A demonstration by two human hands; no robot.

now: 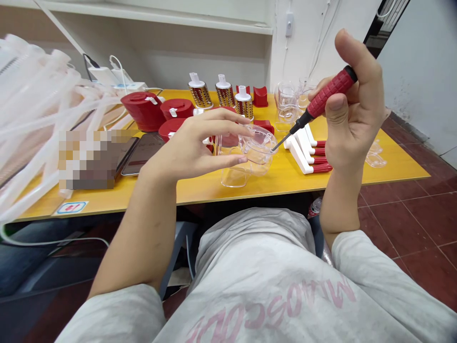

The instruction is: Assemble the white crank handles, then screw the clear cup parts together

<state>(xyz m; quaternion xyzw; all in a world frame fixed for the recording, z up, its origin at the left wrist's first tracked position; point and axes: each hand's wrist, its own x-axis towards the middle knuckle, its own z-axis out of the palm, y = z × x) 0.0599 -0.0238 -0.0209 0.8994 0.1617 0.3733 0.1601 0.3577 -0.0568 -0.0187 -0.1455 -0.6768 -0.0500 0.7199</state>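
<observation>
My left hand (pixel 200 145) grips a clear plastic housing (pixel 250 155) above the yellow table (pixel 392 166), fingers wrapped round its top and side. My right hand (pixel 352 114) is closed on a red-handled screwdriver (pixel 323 102), held at a slant. Its dark tip touches the rim of the clear housing's round opening. Both forearms rise from my lap, just in front of the table edge.
Behind stand three metal grater drums (pixel 223 93), red round parts (pixel 146 109), clear cups (pixel 287 102) and white handles with red ends (pixel 309 152). A phone (pixel 141 155) and a bundle of pale plastic strips (pixel 39 109) lie at the left. Red tiled floor is at the right.
</observation>
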